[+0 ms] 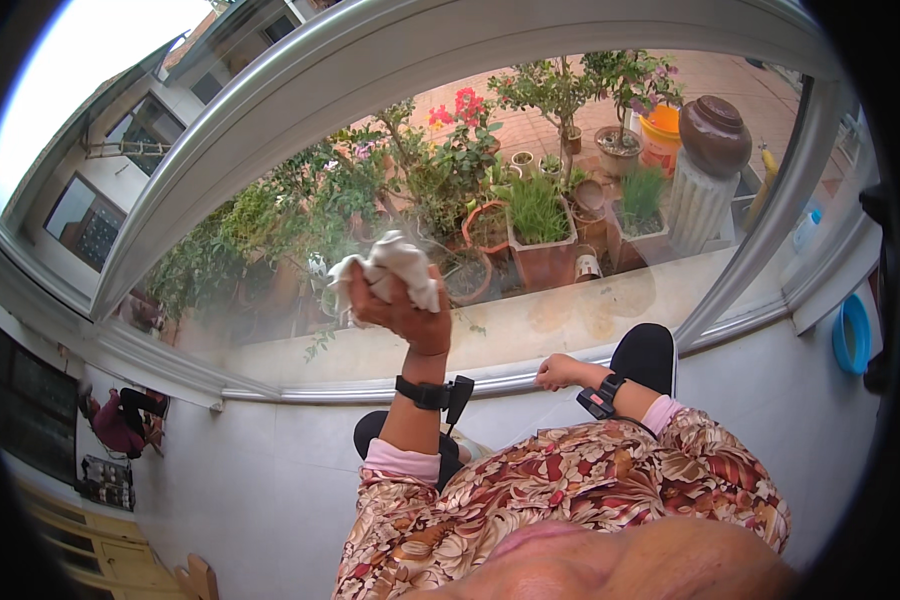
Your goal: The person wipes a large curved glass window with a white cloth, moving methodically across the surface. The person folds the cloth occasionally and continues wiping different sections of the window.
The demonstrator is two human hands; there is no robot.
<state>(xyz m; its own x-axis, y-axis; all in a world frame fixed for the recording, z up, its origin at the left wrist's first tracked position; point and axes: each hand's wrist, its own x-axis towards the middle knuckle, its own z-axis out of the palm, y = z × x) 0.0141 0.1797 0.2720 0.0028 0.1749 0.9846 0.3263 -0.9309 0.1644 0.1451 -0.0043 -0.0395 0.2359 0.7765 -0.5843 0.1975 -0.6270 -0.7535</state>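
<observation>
My left hand [408, 318] is raised and closed around a crumpled white cloth [395, 262], which it holds up at the glass pane [245, 335] of a sliding door. The glass looks hazy and smudged around the cloth. Low on the right, my right hand [562, 372] rests near my knee, beside the door's silver bottom frame [490, 388]. Its fingers are curled in, and nothing shows in them. Both wrists wear black straps with small devices.
Behind the glass stand potted plants [540, 215], an orange bucket [660, 138] and a brown jar [715, 135] on a pedestal. A blue basin [852, 335] sits at the far right. Another person [122, 422] is at the far left, near yellow cabinets [120, 550].
</observation>
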